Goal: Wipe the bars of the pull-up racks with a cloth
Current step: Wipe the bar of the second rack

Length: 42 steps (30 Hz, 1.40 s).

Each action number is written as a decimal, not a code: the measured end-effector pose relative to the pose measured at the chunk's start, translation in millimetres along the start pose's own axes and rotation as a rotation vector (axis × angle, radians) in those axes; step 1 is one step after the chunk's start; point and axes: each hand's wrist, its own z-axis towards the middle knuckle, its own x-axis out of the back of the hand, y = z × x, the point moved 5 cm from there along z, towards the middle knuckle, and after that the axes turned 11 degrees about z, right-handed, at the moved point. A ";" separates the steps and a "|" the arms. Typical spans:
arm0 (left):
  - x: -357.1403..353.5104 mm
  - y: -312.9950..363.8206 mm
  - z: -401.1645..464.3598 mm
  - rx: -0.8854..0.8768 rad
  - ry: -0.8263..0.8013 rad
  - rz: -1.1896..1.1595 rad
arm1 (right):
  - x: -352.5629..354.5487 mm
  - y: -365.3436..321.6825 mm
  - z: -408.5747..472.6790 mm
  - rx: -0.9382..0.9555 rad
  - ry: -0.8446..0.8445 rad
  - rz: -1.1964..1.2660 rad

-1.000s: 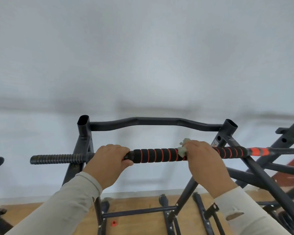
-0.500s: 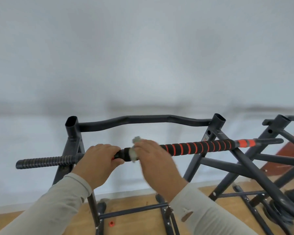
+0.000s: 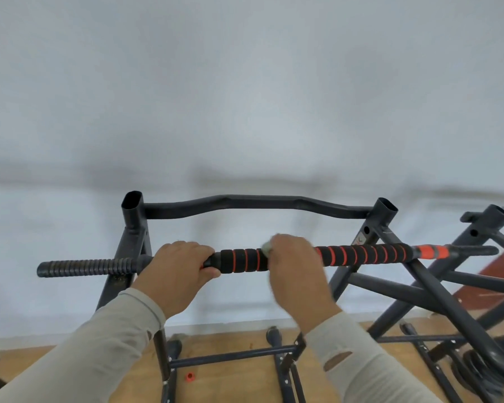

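A dark pull-up rack stands in front of me, with a black foam bar ringed in orange [image 3: 361, 254] running across its front. My left hand [image 3: 178, 271] grips this bar near its left end, just right of the left upright. My right hand [image 3: 296, 266] is wrapped over the middle of the bar and holds a pale cloth [image 3: 266, 247] against it; only a small corner of the cloth shows at the fingers. A bent bare metal bar [image 3: 256, 203] spans the back of the rack.
A ribbed black grip [image 3: 85, 267] sticks out left of the rack. A second rack [image 3: 483, 225] stands close on the right, its legs crossing the first one's. Below are wooden floor [image 3: 230, 382], a small red cap [image 3: 190, 376] and a white wall behind.
My right hand slid the cloth left along the foam bar close to my left hand, then back right to the middle. My left hand kept its grip.
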 end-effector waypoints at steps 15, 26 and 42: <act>0.1 0.1 -0.5 0.011 -0.041 0.005 | 14.4 44.8 -1.3 0.024 -0.050 -0.122; 5.0 0.4 -3.1 -0.011 -0.075 0.043 | -13.7 -66.0 -10.3 0.374 -0.085 0.381; 46.5 -15.3 -59.8 0.105 0.143 0.016 | -5.7 -44.0 -6.8 -0.627 -0.261 1.669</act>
